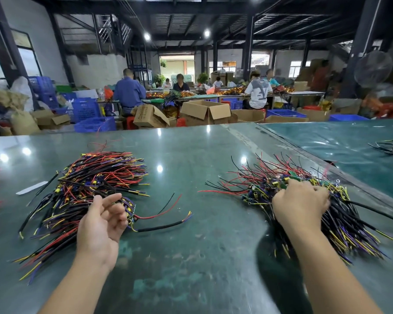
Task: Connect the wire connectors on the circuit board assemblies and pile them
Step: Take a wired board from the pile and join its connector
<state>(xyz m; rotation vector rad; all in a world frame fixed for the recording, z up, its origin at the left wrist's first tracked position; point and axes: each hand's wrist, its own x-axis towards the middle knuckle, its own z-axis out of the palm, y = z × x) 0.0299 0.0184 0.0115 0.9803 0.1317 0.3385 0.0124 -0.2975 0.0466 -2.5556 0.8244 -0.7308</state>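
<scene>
Left grip (102,223) palm up, fingers loose, right grip (301,206) curled, knuckles up

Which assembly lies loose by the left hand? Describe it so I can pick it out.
On the glossy green table, start at the big left pile of wired assemblies. Just right of the open left hand, one assembly trails alone onto bare table: a black sleeved cable with a red and a black wire arcing above it, unlike the tangled heap.
</scene>
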